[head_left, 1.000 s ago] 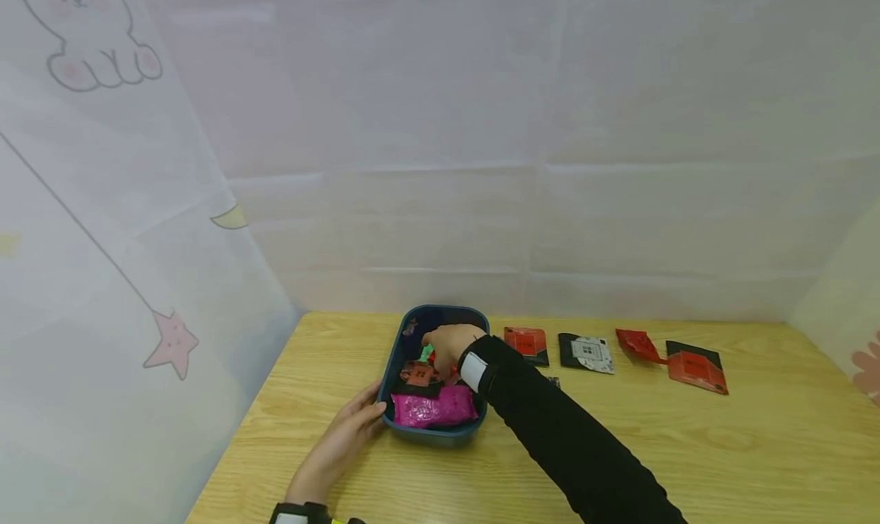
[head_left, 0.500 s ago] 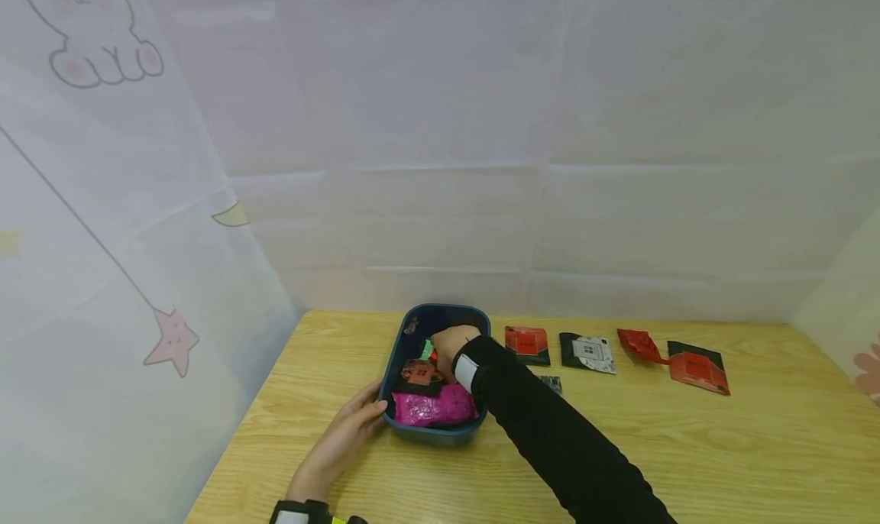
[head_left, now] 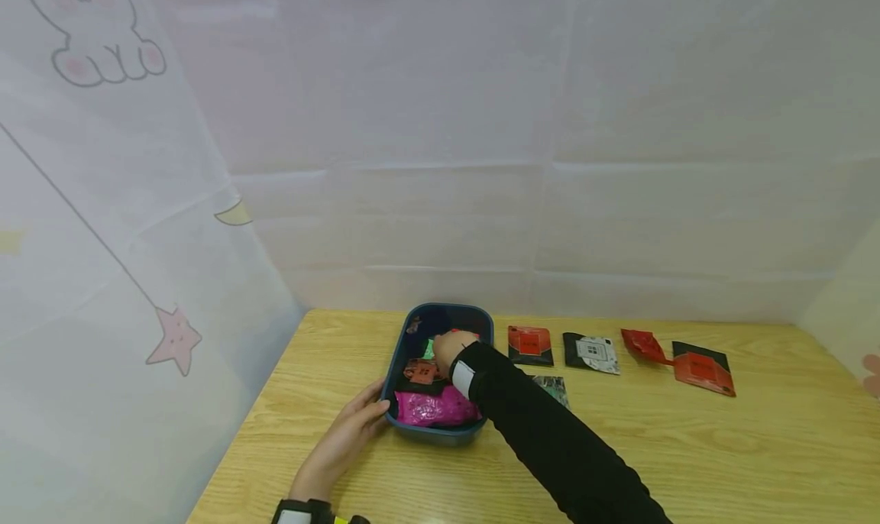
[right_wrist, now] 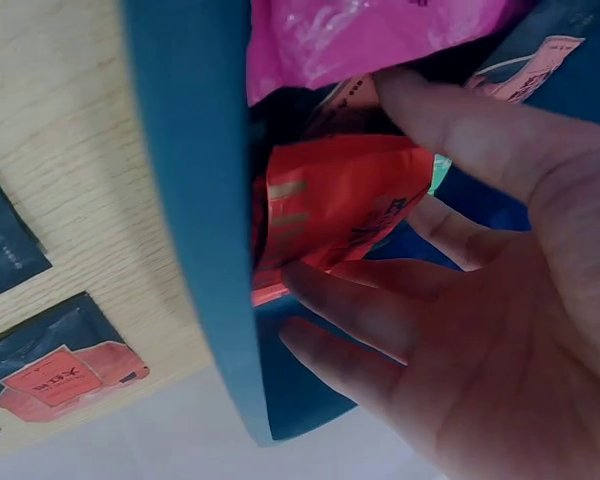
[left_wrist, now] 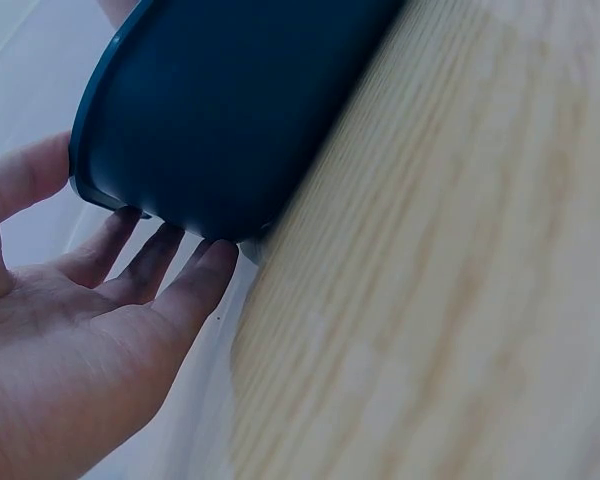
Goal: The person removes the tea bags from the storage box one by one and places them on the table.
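Observation:
A dark blue plastic bin [head_left: 440, 435] holds several sachets. My left hand [head_left: 346, 438] holds its near left corner, thumb at the rim and fingertips against the outer wall [left_wrist: 210, 130]. Down inside the bin is my right hand [head_left: 454, 350], palm toward the sachets in the right wrist view. A red sachet [right_wrist: 345, 195] lies between its thumb and fingers, which are spread and only slightly bent, some fingertips at the packet. Around it are a shiny magenta packet [head_left: 436, 409], a black sachet with an orange label [head_left: 422, 372] and a bit of green [head_left: 428, 350].
On the wooden table [head_left: 687, 447], right of the bin, lie a red and black sachet [head_left: 529, 345], a black and white one [head_left: 593, 353], a crumpled red one [head_left: 644, 346] and another red and black one [head_left: 703, 367]. A dark patterned packet [head_left: 552, 389] shows beside the sleeve.
My right hand has shifted slightly toward me inside the bin, and its sleeve has moved down, uncovering more of the patterned packet. The left hand keeps its place on the bin.

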The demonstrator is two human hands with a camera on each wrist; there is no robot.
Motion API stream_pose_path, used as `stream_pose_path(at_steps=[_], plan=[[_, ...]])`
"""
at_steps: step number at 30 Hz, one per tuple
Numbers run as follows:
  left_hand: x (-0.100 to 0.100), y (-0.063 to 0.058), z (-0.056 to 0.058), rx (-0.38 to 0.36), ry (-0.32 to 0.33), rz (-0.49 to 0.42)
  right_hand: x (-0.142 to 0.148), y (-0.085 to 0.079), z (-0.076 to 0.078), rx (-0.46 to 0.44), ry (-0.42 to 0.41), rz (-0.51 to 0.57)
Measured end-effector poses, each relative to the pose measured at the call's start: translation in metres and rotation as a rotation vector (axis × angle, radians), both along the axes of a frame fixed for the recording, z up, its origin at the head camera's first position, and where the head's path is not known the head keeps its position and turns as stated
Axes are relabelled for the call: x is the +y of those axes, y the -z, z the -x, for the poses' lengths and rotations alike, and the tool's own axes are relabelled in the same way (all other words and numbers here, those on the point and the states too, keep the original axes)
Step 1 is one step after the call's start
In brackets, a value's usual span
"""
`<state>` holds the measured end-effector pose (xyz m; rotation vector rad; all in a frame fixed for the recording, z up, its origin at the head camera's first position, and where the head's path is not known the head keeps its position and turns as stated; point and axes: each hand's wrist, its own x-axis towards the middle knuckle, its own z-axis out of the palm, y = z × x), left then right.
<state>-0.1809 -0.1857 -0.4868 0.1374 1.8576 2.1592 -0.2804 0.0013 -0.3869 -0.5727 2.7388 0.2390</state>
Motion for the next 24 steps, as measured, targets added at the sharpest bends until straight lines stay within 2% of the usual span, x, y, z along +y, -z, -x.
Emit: stream_pose_path(at_steps=[6, 12, 18, 24], plan=[[0.000, -0.001, 0.000, -0.017, -0.009, -0.010, 0.000, 0.002, 0.005, -0.004, 0.010, -0.020], [0.001, -0.002, 0.000, -0.022, -0.006, -0.020, 0.000, -0.002, 0.009, -0.054, 0.024, 0.049], [0.001, -0.002, 0.000, -0.004, -0.007, -0.010, 0.002, -0.001, 0.016, 0.009, 0.007, 0.060], [0.000, 0.000, 0.001, -0.011, 0.000, -0.025, 0.009, 0.003, 0.022, 0.101, -0.073, 0.059]])
